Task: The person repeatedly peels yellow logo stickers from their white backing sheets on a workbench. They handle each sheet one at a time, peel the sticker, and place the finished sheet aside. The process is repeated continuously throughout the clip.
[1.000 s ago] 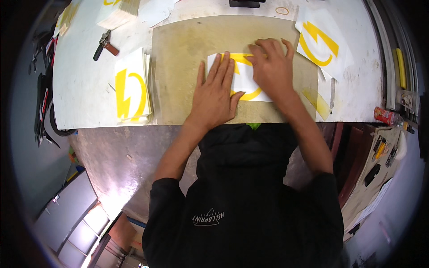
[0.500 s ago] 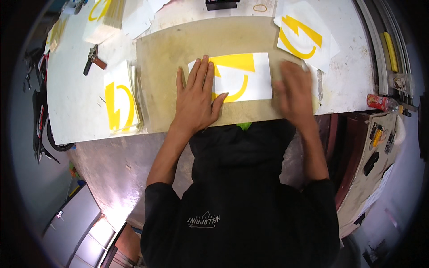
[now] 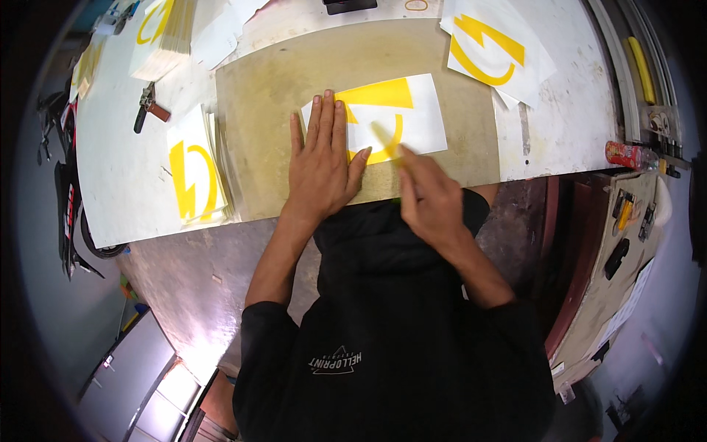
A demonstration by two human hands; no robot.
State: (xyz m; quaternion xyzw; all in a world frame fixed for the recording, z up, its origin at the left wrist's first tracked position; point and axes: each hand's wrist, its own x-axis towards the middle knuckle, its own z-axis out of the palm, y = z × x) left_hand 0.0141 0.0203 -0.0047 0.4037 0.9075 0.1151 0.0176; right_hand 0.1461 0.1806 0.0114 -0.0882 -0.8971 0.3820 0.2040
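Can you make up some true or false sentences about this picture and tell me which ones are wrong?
1. The left hand lies partly on a white sheet. True.
2. The right hand is empty. False: it holds a blurred yellow tool.
3. The shapes on that sheet are blue. False: they are yellow.
4. A stack of sheets is left of the left hand. True.
5. The red bottle is on the picture's left. False: it is on the right.

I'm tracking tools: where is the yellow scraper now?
In the head view, the yellow scraper is in the right hand, over the white sheet, right of the left hand.
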